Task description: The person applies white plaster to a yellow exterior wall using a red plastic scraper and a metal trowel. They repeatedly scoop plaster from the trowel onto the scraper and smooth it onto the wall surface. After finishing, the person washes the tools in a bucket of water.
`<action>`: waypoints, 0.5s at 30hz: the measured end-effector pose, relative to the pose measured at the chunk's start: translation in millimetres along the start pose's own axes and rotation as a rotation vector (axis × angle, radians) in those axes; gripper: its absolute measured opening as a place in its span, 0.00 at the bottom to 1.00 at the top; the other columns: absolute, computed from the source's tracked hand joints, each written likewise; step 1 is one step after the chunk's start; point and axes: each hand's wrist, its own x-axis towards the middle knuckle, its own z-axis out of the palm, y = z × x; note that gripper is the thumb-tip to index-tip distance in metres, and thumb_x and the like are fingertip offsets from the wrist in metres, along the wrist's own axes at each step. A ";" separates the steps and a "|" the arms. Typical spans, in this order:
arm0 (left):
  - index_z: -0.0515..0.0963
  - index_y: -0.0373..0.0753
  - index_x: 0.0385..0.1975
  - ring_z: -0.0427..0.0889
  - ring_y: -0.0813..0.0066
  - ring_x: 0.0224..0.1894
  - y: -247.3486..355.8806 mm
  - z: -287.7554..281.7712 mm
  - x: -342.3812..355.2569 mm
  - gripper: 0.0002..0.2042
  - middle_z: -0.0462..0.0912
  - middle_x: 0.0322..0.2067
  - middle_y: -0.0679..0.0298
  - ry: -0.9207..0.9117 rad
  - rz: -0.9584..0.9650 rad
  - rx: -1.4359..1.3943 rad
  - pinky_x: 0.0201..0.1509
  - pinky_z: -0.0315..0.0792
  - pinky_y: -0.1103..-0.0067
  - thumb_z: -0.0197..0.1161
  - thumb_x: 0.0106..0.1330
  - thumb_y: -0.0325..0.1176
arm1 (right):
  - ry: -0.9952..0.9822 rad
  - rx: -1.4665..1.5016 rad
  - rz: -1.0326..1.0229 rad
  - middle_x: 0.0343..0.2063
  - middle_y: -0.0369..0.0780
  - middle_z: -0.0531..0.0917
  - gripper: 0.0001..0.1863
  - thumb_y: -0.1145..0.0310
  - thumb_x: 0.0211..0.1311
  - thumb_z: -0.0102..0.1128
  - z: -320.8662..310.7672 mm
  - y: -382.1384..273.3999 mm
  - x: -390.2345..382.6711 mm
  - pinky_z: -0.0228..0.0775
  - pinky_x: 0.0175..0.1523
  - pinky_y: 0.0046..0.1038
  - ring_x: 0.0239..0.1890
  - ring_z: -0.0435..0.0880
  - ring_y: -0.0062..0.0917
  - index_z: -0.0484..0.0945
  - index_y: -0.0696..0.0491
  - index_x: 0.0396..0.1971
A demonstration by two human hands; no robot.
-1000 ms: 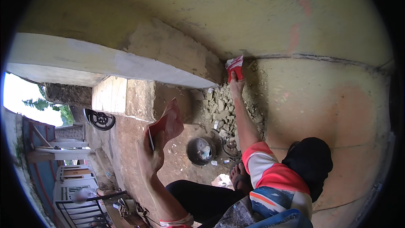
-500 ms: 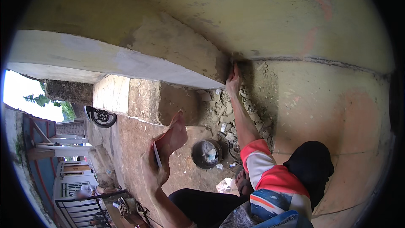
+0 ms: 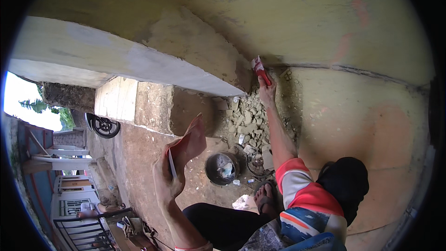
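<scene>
My right hand (image 3: 267, 92) reaches up to the inner corner of the wall and is closed round a red-handled putty knife (image 3: 260, 70). White paste is smeared on its blade, which is at the corner beside the ledge's end; whether it touches the wall I cannot tell. My left hand (image 3: 165, 176), lower and to the left, grips a bent pinkish-red sheet (image 3: 193, 139) with a pale edge. The greenish wall (image 3: 302, 18) and the ledge with a white face (image 3: 153, 60) show patches of grey plaster near the corner.
Broken rubble (image 3: 248, 118) lies below the corner. A dark round bucket (image 3: 207, 169) with a pale blue-white thing inside stands near my sandalled foot (image 3: 264, 197). Black railings (image 3: 88, 230), a wheel (image 3: 106, 127) and a house are off to the left.
My right hand has shifted slightly down and right from the corner and turned, so the putty knife's red handle and smeared blade now show. The left hand still holds the sheet.
</scene>
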 end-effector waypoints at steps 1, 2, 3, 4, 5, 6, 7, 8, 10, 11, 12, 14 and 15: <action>0.76 0.32 0.51 0.83 0.68 0.43 0.0 -0.9 1.8 0.15 0.84 0.39 0.52 0.000 -0.002 0.015 0.48 0.75 0.74 0.57 0.67 0.30 | 0.045 -0.014 0.055 0.40 0.38 0.84 0.19 0.63 0.65 0.63 -1.5 1.5 -6.4 0.70 0.51 0.27 0.42 0.79 0.24 0.80 0.58 0.51; 0.76 0.32 0.50 0.85 0.65 0.43 -0.7 -2.0 1.1 0.14 0.84 0.39 0.49 0.001 -0.007 0.033 0.48 0.76 0.73 0.56 0.65 0.26 | 0.087 -0.027 0.111 0.41 0.39 0.84 0.18 0.64 0.65 0.63 -0.2 -1.8 -13.7 0.69 0.52 0.27 0.43 0.79 0.24 0.80 0.58 0.51; 0.77 0.32 0.50 0.85 0.65 0.43 0.6 3.7 4.6 0.14 0.84 0.39 0.49 0.003 0.023 0.020 0.48 0.76 0.73 0.56 0.65 0.26 | 0.151 -0.041 0.153 0.42 0.39 0.84 0.18 0.65 0.65 0.62 -8.0 1.4 -10.7 0.69 0.53 0.27 0.45 0.79 0.24 0.80 0.58 0.51; 0.77 0.32 0.50 0.85 0.65 0.43 1.0 9.8 6.3 0.14 0.84 0.39 0.49 0.006 0.050 0.008 0.48 0.76 0.73 0.56 0.65 0.26 | 0.192 -0.036 0.178 0.42 0.40 0.84 0.17 0.65 0.66 0.62 -11.6 5.7 -4.6 0.69 0.53 0.28 0.45 0.79 0.24 0.80 0.59 0.50; 0.77 0.33 0.50 0.85 0.65 0.44 2.7 13.7 8.4 0.14 0.84 0.39 0.49 0.010 0.076 -0.002 0.48 0.76 0.73 0.56 0.65 0.26 | 0.234 -0.031 0.205 0.42 0.40 0.84 0.17 0.65 0.66 0.62 -15.9 9.9 -1.2 0.69 0.53 0.28 0.45 0.79 0.24 0.80 0.59 0.50; 0.77 0.33 0.50 0.85 0.65 0.43 3.4 13.6 8.9 0.14 0.84 0.39 0.49 0.002 0.078 0.014 0.48 0.76 0.73 0.57 0.65 0.26 | 0.248 -0.009 0.223 0.41 0.39 0.84 0.17 0.65 0.66 0.63 -12.9 10.6 0.1 0.70 0.51 0.28 0.43 0.80 0.24 0.80 0.58 0.49; 0.77 0.33 0.50 0.85 0.65 0.43 4.0 12.6 9.3 0.14 0.85 0.38 0.49 -0.005 0.079 0.030 0.48 0.75 0.73 0.57 0.65 0.26 | 0.261 0.013 0.242 0.40 0.39 0.84 0.16 0.64 0.66 0.63 -10.7 11.2 -0.4 0.70 0.50 0.29 0.42 0.80 0.24 0.80 0.58 0.48; 0.77 0.33 0.50 0.85 0.65 0.43 4.4 11.2 9.0 0.14 0.85 0.38 0.49 -0.012 0.079 0.046 0.48 0.75 0.73 0.57 0.65 0.26 | 0.321 -0.059 0.354 0.39 0.39 0.84 0.16 0.64 0.65 0.63 -8.1 12.0 -3.0 0.71 0.49 0.30 0.41 0.80 0.25 0.80 0.59 0.48; 0.77 0.33 0.50 0.85 0.66 0.43 -0.3 -3.4 -4.8 0.14 0.85 0.38 0.49 0.024 0.021 0.119 0.48 0.75 0.73 0.57 0.65 0.27 | 0.370 -0.152 0.511 0.38 0.40 0.85 0.16 0.65 0.65 0.64 28.1 -5.4 -26.0 0.72 0.47 0.31 0.39 0.81 0.26 0.80 0.60 0.47; 0.77 0.33 0.50 0.85 0.66 0.43 0.7 -7.0 -8.6 0.14 0.85 0.38 0.49 0.036 0.003 0.146 0.48 0.75 0.73 0.58 0.65 0.27 | 0.393 -0.180 0.530 0.37 0.41 0.85 0.16 0.65 0.65 0.64 36.3 -3.9 -30.2 0.72 0.46 0.32 0.38 0.81 0.27 0.80 0.60 0.47; 0.77 0.32 0.50 0.83 0.68 0.42 10.1 3.0 0.3 0.15 0.85 0.38 0.51 0.025 0.010 0.108 0.49 0.74 0.73 0.58 0.67 0.31 | 0.438 -0.173 0.419 0.37 0.41 0.85 0.16 0.66 0.65 0.64 17.1 23.5 -11.2 0.72 0.45 0.33 0.37 0.81 0.28 0.80 0.61 0.46; 0.78 0.30 0.49 0.79 0.70 0.42 17.1 12.8 6.8 0.19 0.84 0.39 0.56 0.022 -0.018 0.057 0.49 0.72 0.73 0.60 0.69 0.40 | 0.470 -0.136 0.322 0.37 0.43 0.85 0.16 0.68 0.64 0.65 5.5 51.4 0.8 0.72 0.46 0.33 0.37 0.82 0.29 0.79 0.62 0.47; 0.78 0.30 0.49 0.79 0.70 0.42 18.3 10.8 4.7 0.18 0.84 0.39 0.56 0.024 -0.040 0.063 0.49 0.72 0.73 0.60 0.69 0.40 | 0.463 -0.103 0.328 0.38 0.43 0.85 0.16 0.69 0.63 0.65 9.9 56.4 -1.5 0.72 0.47 0.33 0.38 0.82 0.29 0.79 0.63 0.48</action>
